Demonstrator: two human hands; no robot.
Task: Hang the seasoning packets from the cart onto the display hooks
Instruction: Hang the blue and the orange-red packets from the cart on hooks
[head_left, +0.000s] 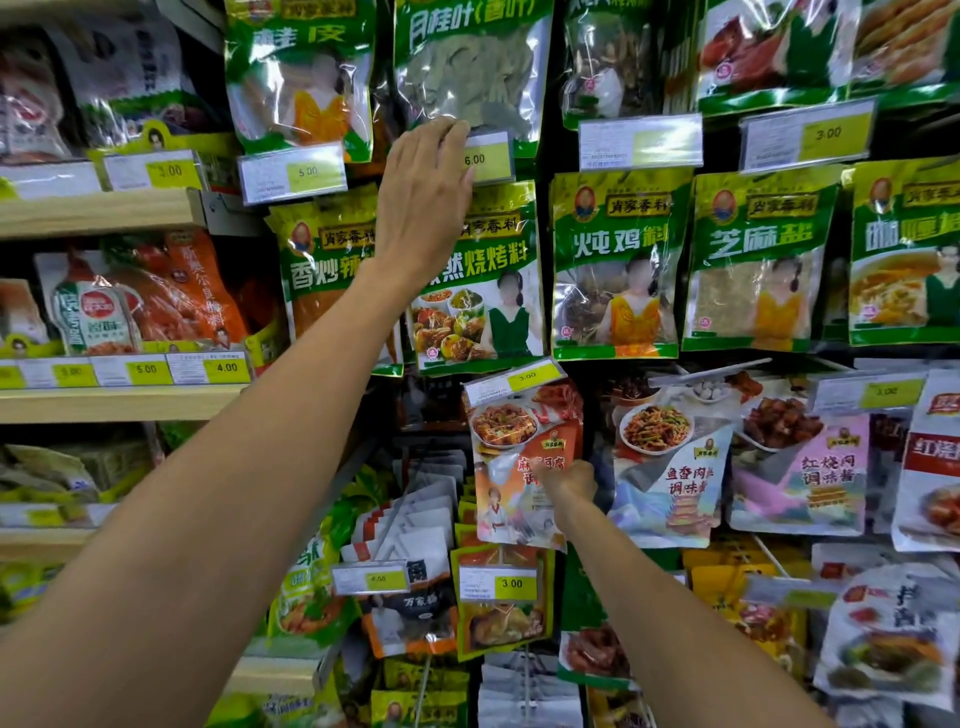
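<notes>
An orange mapo tofu seasoning packet (519, 441) hangs slightly tilted under a 3.00 price tag (514, 382) in the middle of the hook wall. My right hand (569, 483) grips the packet's lower right part, with the fingers curled against its front. My left hand (426, 197) is raised higher up. Its fingertips touch the left end of the 6.00 price tag (485, 158), just below a bay leaf packet (470, 67). A green cumin barbecue packet (478, 291) hangs partly behind my left wrist. The cart is out of view.
Green seasoning packets (615, 265) fill the upper hooks to the right. Pale sauce packets (670, 467) hang beside the orange one. Wooden shelves (104, 208) with bagged goods stand at the left. More packets crowd the lower hooks (501, 603).
</notes>
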